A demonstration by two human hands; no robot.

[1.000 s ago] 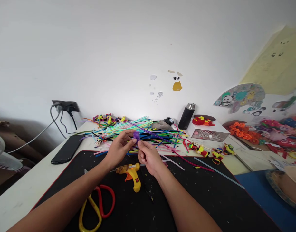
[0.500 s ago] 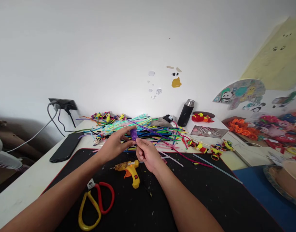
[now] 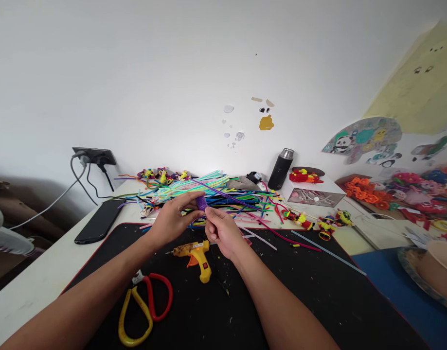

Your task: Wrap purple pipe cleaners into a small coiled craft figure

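Between my hands is a purple fuzzy roll (image 3: 201, 201), which looks like coiled pipe cleaner. The fingers of my left hand (image 3: 172, 217) close around its left side and top. On its lower right end, the thumb and fingers of my right hand (image 3: 223, 232) pinch it, the other fingers curled in. Just below the hands, a yellow hot glue gun (image 3: 199, 257) lies on the black mat (image 3: 208, 316), its small light glowing orange. Scissors (image 3: 161, 296) with one red and one yellow handle rest nearer me. Behind the hands spreads a pile of colourful pipe cleaners (image 3: 223, 192).
A black phone (image 3: 99, 222) lies at the left, below a wall socket (image 3: 95, 155) with cables. A black flask (image 3: 281, 169) and a white box (image 3: 314, 192) stand at the back right. Small pipe-cleaner figures (image 3: 327, 226) and a clear glue stick (image 3: 329, 253) lie to the right.
The purple roll tilts slightly more between my fingers. Both hands keep their grip and have hardly moved; the view has shifted slightly.
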